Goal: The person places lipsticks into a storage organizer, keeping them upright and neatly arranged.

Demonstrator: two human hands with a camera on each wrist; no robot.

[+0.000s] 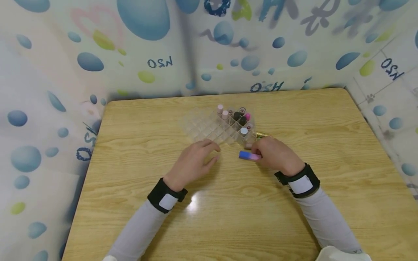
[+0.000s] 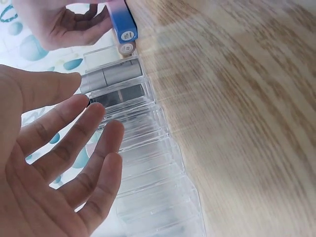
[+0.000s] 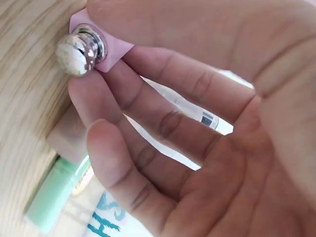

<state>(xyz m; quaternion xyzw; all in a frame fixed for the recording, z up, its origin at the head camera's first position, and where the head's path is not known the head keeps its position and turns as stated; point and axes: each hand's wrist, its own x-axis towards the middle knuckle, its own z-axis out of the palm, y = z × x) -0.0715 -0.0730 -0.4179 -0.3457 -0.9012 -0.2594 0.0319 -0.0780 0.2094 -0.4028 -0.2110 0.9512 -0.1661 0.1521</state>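
Note:
My right hand (image 1: 277, 154) pinches a blue-and-pink lipstick tube (image 1: 244, 155) just above the table, right of the middle. In the right wrist view a round silver knob (image 3: 76, 53) shows at the tube's pink end. The tube's blue end, with a small round label, faces the left wrist camera. My left hand (image 1: 192, 163) holds nothing; its fingers are loosely bent near the front edge of a clear lipstick organizer (image 1: 204, 127). Several lipsticks stand in the organizer's right part, among them pale pink caps (image 1: 225, 115), dark ones (image 1: 242, 120) and a white-topped one (image 1: 244, 131).
Beside the organizer's right end lie a brownish tube (image 1: 248, 145) and a gold tube (image 1: 261, 135), partly behind my right hand. A green tube (image 3: 49, 197) shows in the right wrist view. The wooden table (image 1: 137, 145) meets a patterned wall covering (image 1: 127, 69) at the back.

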